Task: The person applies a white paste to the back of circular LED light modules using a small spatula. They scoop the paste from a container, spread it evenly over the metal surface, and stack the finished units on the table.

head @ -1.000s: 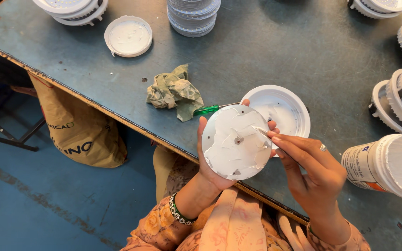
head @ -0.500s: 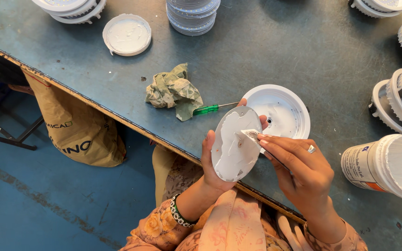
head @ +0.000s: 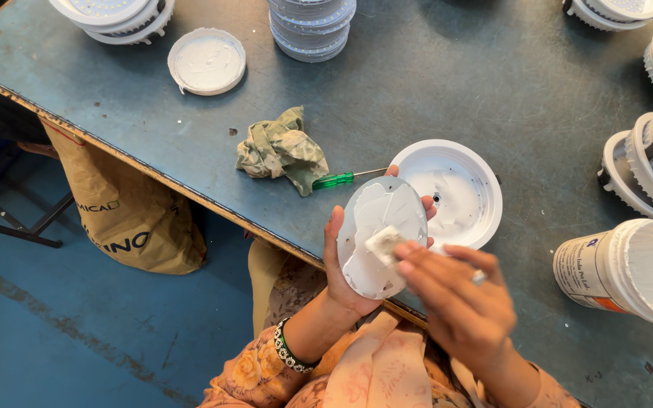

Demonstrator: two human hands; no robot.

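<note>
Gripped from behind in my left hand (head: 345, 276), 1 round white disc (head: 382, 236) stands tilted toward the camera, thumb on its left rim, fingertips showing past its right edge; I judge this props the coated face up for working. It hangs just over the near table edge, in front of the white dish.

Item 2: my right hand (head: 459, 306), fingers curled over a small pale scraper (head: 384, 244) pressed to the disc's face. Its far end is hidden under the fingers, so I cannot tell how tightly it is pinched. White paste is smeared unevenly over the disc.

Item 3: blue-grey table (head: 447, 83), worn and spotted.

Item 4: 1 shallow white dish (head: 462, 189), lying flat just behind the disc, paste inside, probably kept close for reach.

Item 5: 1 white tub (head: 632, 272) on its side at right, mouth toward me, thick white paste within.

Item 6: 1 green-handled screwdriver (head: 338, 180), lying flat, its handle touching a crumpled greenish rag (head: 281, 149).

Item 7: 1 white lid (head: 206, 61), flat, further left.

Item 8: stacks of white round housings (head: 311, 26) along the far edge and right side.

Item 9: tan sack (head: 126, 215) hanging below the table's left edge.
</note>
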